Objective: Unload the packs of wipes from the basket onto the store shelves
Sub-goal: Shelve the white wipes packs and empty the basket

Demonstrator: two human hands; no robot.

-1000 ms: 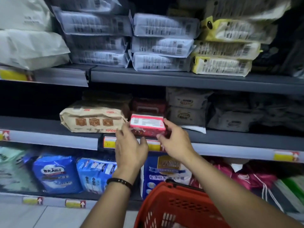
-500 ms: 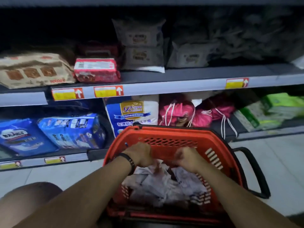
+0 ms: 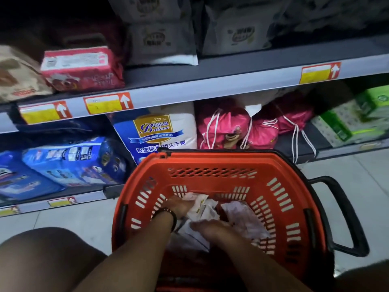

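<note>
The red plastic basket stands on the floor in front of the shelves, with several white packs of wipes lying crumpled in its bottom. My left hand, with a black band on its wrist, reaches deep inside and grips a white pack with yellow marks. Just below it, my right hand lies on another white pack; its fingertips are hidden, so its grip is unclear. A red pack of wipes sits on the middle shelf at the left.
White packs stand behind the red one, with a beige pack to its left. The lower shelf holds blue diaper packs, a white and blue bag, pink drawstring bags and green boxes. The basket's black handle juts right.
A second ago both hands were setting the red pack on the middle shelf. They then dropped into the basket, my view tilted down, and my left hand has reached further in.
</note>
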